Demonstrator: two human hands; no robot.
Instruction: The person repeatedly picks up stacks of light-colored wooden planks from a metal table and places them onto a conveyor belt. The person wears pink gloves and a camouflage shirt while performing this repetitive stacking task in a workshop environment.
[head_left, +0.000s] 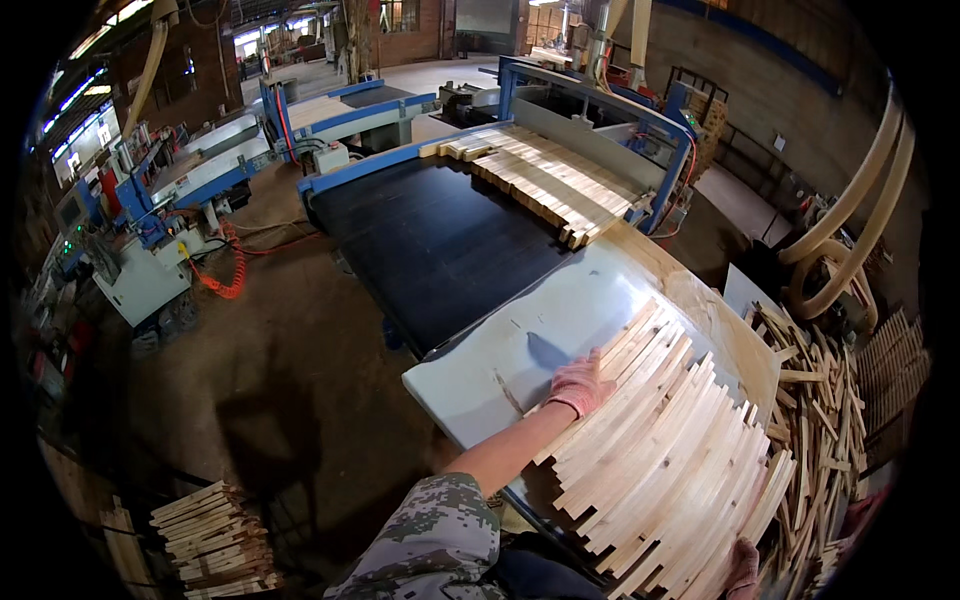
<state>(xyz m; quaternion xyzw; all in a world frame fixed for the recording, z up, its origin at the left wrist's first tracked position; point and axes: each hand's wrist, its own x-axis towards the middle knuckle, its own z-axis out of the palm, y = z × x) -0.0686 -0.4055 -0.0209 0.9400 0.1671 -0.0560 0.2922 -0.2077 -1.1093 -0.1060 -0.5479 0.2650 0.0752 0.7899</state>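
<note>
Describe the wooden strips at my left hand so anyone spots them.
Find the black belt, then the pale table at its near end. There lie the wooden strips, side by side; unlike the batch on the belt, these touch your gloved left hand.

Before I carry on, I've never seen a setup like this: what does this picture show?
It comes from a wide fisheye camera worn on a person's head, so straight edges bend. The gloved left hand rests at the left edge of a broad row of pale wooden strips; the right hand is at their near right side, partly cut off. Whether either grips is unclear. The strips lie on a light grey table. Beyond is a black belt, with another batch of wood at its far side.
</note>
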